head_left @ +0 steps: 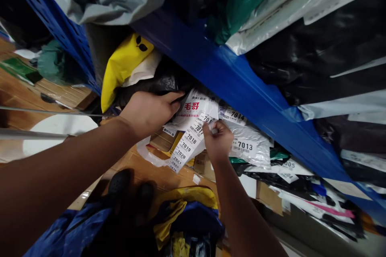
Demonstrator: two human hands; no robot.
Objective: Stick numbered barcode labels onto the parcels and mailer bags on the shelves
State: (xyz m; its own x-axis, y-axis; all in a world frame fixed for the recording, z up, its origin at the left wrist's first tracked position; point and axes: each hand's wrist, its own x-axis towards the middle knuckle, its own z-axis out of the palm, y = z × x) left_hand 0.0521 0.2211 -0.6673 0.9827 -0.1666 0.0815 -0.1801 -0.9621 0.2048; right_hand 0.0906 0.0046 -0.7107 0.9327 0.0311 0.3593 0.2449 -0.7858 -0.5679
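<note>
1. The person's left forearm (69, 168) lies nearest the camera, reaching up from well below the blue shelf beam (217, 66).
2. The left hand (149, 112) is just below the beam, at the edge of a white bag with red lettering (208, 106). Its index finger is stretched out, the thumb close under it; whether these fingers pinch the bag, I cannot tell.
3. The right hand (219, 138), also below the beam, has thumb and index finger clamped on the upper end of a label strip (185, 144).
4. The strip slants down and away from the beam, in front of the white bag. Printed numbers from 7017 to 7022 can be read along it; the top number is partly covered.
5. Along the beam's lower edge, right of the strip, lie a label reading 7014 (237, 115) and a pale package marked 7013 (257, 154).
6. Near the beam's left end are a yellow bag (117, 70) and black plastic (165, 83).
7. Above the beam sit a crumpled grey bag (120, 0) and black parcels (331, 38).
8. Well below the beam, a blue-and-yellow bag (196, 213) lies on the floor (177, 178), near dark shoes (120, 182).
</note>
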